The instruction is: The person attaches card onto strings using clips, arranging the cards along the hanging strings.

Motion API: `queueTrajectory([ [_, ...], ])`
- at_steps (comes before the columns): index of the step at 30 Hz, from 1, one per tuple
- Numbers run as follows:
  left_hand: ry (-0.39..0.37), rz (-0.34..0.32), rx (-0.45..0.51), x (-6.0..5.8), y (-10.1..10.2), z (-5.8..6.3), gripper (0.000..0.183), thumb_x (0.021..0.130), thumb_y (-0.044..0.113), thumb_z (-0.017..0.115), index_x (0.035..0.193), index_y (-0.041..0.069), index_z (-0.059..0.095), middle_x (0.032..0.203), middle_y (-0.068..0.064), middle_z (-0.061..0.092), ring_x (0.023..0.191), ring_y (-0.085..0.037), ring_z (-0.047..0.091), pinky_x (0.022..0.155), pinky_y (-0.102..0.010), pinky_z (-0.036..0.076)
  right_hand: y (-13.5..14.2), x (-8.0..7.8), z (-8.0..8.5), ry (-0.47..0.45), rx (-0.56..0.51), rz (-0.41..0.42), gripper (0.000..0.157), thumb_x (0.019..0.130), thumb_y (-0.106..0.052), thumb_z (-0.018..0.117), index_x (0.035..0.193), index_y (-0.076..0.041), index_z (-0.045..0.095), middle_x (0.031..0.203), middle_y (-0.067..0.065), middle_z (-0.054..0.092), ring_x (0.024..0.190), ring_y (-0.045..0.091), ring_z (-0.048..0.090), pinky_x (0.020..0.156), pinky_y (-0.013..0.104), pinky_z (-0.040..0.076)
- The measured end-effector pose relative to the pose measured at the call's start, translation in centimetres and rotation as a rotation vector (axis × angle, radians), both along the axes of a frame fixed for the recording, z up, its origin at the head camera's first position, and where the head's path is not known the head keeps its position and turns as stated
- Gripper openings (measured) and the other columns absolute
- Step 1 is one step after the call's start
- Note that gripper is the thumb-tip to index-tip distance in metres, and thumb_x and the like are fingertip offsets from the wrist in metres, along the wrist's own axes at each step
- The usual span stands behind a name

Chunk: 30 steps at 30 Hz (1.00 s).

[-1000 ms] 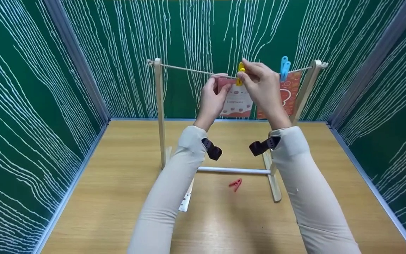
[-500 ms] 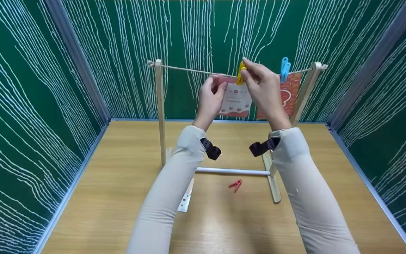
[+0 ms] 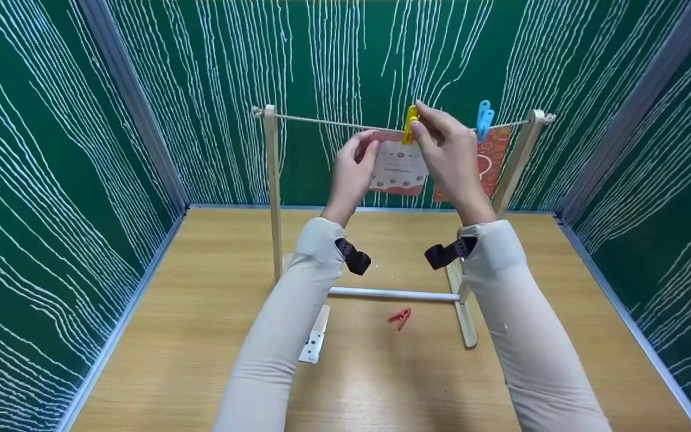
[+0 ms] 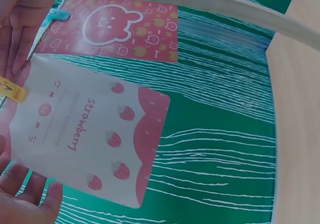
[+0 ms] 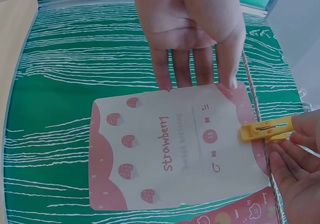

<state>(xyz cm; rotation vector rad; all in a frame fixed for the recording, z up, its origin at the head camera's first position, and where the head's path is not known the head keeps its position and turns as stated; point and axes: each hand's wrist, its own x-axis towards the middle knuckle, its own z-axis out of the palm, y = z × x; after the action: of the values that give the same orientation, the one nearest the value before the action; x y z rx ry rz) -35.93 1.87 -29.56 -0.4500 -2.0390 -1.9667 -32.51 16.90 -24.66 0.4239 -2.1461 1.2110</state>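
My right hand [image 3: 450, 153] pinches a yellow clothespin [image 3: 409, 125] that bites over the rope [image 3: 321, 122] and the top edge of a white-and-pink strawberry card [image 3: 398, 165]. At the card's upper left corner my left hand [image 3: 352, 174] holds on, thumb in front and the other fingers partly hidden behind. The right wrist view shows the clothespin [image 5: 266, 129] near the middle of the card's top edge, with the left thumb at one corner. To the right, a red patterned card [image 4: 115, 29] hangs from the same rope under a blue clothespin [image 3: 484, 121].
Wooden posts [image 3: 273, 192] hold the rope at both ends, joined low down by a white bar [image 3: 393, 294]. A red clothespin [image 3: 400, 318] lies on the table [image 3: 171, 336]. Another card [image 3: 313, 346] with dots lies partly under the left forearm. Green walls enclose the table.
My left hand has slid slightly left, its thumb drawing back toward the card's edge, so more of the card's front shows. The right hand stays on the yellow clothespin.
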Motion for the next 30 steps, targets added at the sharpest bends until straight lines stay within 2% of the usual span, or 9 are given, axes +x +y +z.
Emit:
queueTrajectory([
  [5, -0.01, -0.005, -0.027, 0.1, -0.6, -0.6, 0.034, 0.099, 0.026, 0.051, 0.132, 0.018, 0.054, 0.128, 0.001, 0.06, 0.108, -0.012, 0.056, 0.098, -0.025, 0.047, 0.1, 0.2, -0.2, 0.033, -0.029, 0.018, 0.039, 0.097, -0.026, 0.055, 0.134, -0.015, 0.056, 0.13, 0.002, 0.062, 0.113, 0.013, 0.061, 0.097, 0.023, 0.048],
  [12, -0.04, -0.028, -0.07, 0.3, -1.7, -1.8, 0.038, 0.101, 0.025, 0.049, 0.137, 0.017, 0.05, 0.135, 0.0, 0.056, 0.119, -0.011, 0.054, 0.103, -0.022, 0.043, 0.7, 0.7, -0.8, 0.056, -0.082, 0.043, 0.039, 0.097, -0.025, 0.056, 0.135, -0.014, 0.055, 0.131, 0.002, 0.061, 0.114, 0.014, 0.061, 0.099, 0.023, 0.047],
  [20, -0.037, -0.03, -0.154, 0.3, -2.8, -3.5, 0.037, 0.102, 0.025, 0.047, 0.137, 0.014, 0.05, 0.134, -0.003, 0.057, 0.123, -0.013, 0.052, 0.105, -0.024, 0.041, 1.7, 1.2, -2.1, 0.103, -0.083, 0.071, 0.036, 0.097, -0.022, 0.056, 0.131, -0.011, 0.058, 0.125, 0.003, 0.065, 0.103, 0.008, 0.063, 0.093, 0.02, 0.049],
  [25, -0.065, -0.032, -0.157, 0.6, -3.6, -4.8, 0.036, 0.101, 0.024, 0.048, 0.136, 0.014, 0.051, 0.133, -0.003, 0.057, 0.123, -0.015, 0.052, 0.106, -0.026, 0.041, 2.4, 1.9, -3.2, 0.063, -0.073, 0.094, 0.034, 0.097, -0.018, 0.056, 0.129, -0.01, 0.06, 0.122, 0.006, 0.066, 0.099, 0.006, 0.061, 0.089, 0.017, 0.049],
  [30, -0.089, -0.046, -0.166, 0.9, -4.6, -6.5, 0.038, 0.101, 0.024, 0.048, 0.138, 0.013, 0.049, 0.134, -0.006, 0.057, 0.125, -0.017, 0.051, 0.108, -0.031, 0.04, 3.1, 2.4, -4.6, -0.019, -0.059, 0.118, 0.032, 0.097, -0.02, 0.056, 0.127, -0.009, 0.061, 0.123, 0.008, 0.066, 0.104, 0.012, 0.063, 0.087, 0.015, 0.048],
])
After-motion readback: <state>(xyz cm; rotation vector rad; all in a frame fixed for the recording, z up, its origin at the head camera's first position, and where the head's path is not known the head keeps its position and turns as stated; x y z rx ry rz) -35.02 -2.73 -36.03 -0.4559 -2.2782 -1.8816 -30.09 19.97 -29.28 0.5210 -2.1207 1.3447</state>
